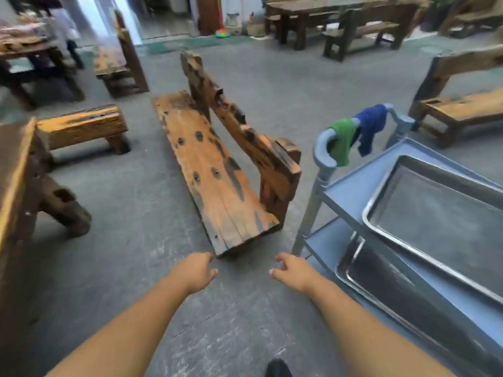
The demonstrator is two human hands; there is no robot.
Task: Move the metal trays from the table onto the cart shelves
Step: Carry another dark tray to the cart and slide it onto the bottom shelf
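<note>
A grey-blue cart [351,191] stands at the right. One metal tray [435,213] lies on its top shelf, and a second metal tray [381,284] lies on the shelf below, partly hidden by the top shelf. My left hand [194,270] and my right hand [292,270] are stretched out over the grey floor, left of the cart, both empty with loosely curled fingers. Neither hand touches a tray or the cart. A wooden table [13,172] shows its edge at the far left; no tray is visible on it.
A long wooden bench [215,172] with a backrest stands just ahead of my hands. Green [341,140] and blue [370,126] cloths hang on the cart handle. More wooden benches and tables fill the room. A person [64,28] stands far back left.
</note>
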